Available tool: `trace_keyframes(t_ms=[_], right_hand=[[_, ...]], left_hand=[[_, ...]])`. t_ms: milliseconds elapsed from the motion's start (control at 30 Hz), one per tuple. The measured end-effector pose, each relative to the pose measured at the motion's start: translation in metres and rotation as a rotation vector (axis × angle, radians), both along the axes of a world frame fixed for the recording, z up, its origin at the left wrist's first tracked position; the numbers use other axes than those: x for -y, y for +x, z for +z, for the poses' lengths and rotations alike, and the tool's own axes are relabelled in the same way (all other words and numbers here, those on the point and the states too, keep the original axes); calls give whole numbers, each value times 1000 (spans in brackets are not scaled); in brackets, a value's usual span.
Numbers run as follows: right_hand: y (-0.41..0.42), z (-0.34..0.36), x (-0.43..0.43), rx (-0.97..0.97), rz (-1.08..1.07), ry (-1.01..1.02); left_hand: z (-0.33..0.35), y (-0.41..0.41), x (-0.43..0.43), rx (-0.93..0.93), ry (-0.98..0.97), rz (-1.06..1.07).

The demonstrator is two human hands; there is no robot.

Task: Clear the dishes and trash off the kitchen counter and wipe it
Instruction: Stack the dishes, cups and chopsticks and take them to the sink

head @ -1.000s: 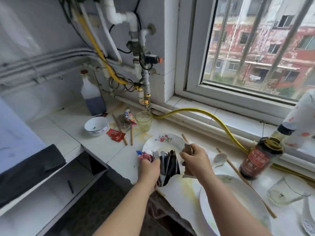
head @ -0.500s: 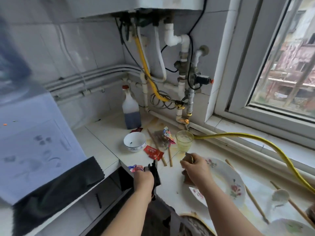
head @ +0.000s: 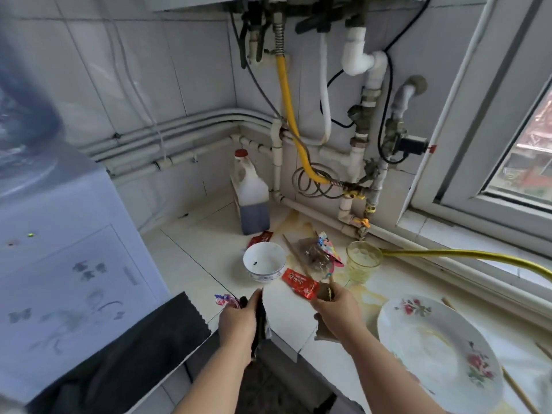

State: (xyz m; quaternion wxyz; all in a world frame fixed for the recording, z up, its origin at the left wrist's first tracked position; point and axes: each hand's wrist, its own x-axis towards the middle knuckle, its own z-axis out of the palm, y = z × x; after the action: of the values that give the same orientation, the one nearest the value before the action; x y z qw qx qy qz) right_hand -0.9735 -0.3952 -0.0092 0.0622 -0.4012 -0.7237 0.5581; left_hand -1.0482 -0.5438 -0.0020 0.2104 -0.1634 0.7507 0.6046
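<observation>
My left hand [head: 239,321] grips a bunch of wrappers [head: 227,300], dark ones below the fist and a pink-blue one sticking out to the left, at the counter's front edge. My right hand [head: 339,312] holds a brown scrap of trash [head: 324,294] just right of a red sachet [head: 300,283]. A white bowl [head: 264,261] stands beyond my hands. Chopsticks [head: 294,258] and a crumpled clear wrapper [head: 318,253] lie by a greenish glass [head: 363,259]. A floral plate [head: 439,351] sits at the right on the stained counter [head: 203,249].
A jug of dark liquid [head: 252,198] stands in the corner under wall pipes. A yellow hose [head: 466,255] runs along the window sill. A second red sachet [head: 260,238] lies behind the bowl. A dark cloth [head: 128,351] drapes over the white appliance at the left.
The view swung left toward the corner. Both hands moved left off the floral plate with their trash and now sit near the red sachet and bowl.
</observation>
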Motion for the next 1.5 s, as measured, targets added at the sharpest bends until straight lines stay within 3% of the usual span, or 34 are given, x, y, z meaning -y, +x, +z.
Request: trace_keyframes(t_ms=[133,333,533,767,1033,1333,1500], right_hand=[[-14,-4,-11,11,-1,17],[-34,1,-37,5,13,90],[-37,-2,-81,46,59,158],[-36,-12,-103,80,125,167],[-54,-12,-101,72,181,167],[-85,1,-91,77,137,269],[-104,6,-90,87,68,343]], left_hand=[[-1,-4,-12,-127,-149,-138],[3,-19,-44,-466,-637,-605],[-13,-33,-105,-645,-777,-973],[-43,-46,-138,-671,-1054,-1175],[-49,-38,-128,-749,-985,-1061],[-52,-58,-122,-789,-1061,-1290],[-46,-66,-123,-754,-822,-1253]])
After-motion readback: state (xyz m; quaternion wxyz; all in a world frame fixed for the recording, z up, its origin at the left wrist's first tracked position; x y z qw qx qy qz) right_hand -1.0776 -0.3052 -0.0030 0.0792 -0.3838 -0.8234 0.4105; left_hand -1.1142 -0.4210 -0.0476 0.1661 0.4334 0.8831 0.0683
